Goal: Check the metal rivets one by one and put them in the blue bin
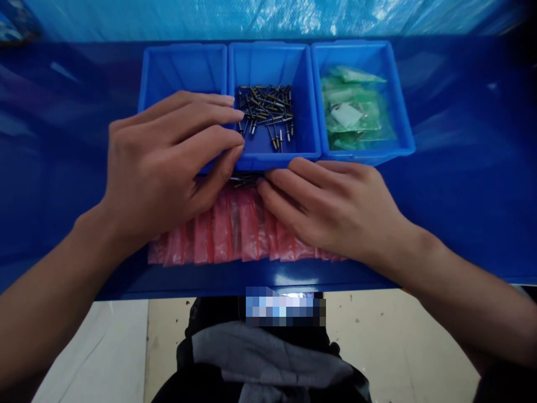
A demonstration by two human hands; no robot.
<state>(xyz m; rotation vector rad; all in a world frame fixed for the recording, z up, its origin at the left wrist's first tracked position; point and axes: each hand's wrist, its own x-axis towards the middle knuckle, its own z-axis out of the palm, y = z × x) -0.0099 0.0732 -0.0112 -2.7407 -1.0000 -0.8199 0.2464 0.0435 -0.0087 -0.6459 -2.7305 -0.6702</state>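
Note:
Blind rivets (pixel 268 109) lie heaped in the middle blue bin (pixel 277 162). My left hand (pixel 168 151) reaches over that bin's left front corner. Its thumb and index fingertip come together in a pinch; whatever is between them is too small to make out. In front of the bin, my right hand (pixel 331 204) has its fingers drawn together beside a few more rivets (pixel 245 180). What those fingertips hold is hidden. Below both hands, a row of pink-red zip bags (pixel 222 235) overlaps along the table, partly covered by the hands.
On the left stands another blue bin (pixel 184 70), its front hidden by my left hand. The right blue bin (pixel 400 106) contains green plastic packets (pixel 352 112). Blue sheeting (pixel 210 19) runs behind the blue table (pixel 461 168), whose front edge is near my lap.

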